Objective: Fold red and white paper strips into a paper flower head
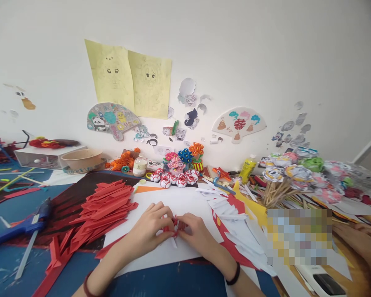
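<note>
Between my two hands is a small red and white folded paper piece (174,227), held over a large white sheet (148,262). My left hand (151,225) pinches its left side, and my right hand (199,235) pinches the right. Fingers cover much of the piece, so its full shape is hidden. A heap of folded red paper strips (105,210) lies left of my left hand. To the right of my right hand lie folded white paper strips (231,214). Several finished red and white paper flowers (174,179) stand beyond the sheet.
A blue glue gun (34,222) lies at left. Behind are a beige basin (82,159), a yellow bottle (247,168) and small flower pots (198,165). Paper flowers on sticks (275,177) lie at right, near another person's hand (358,239) and a phone-like white device (323,280).
</note>
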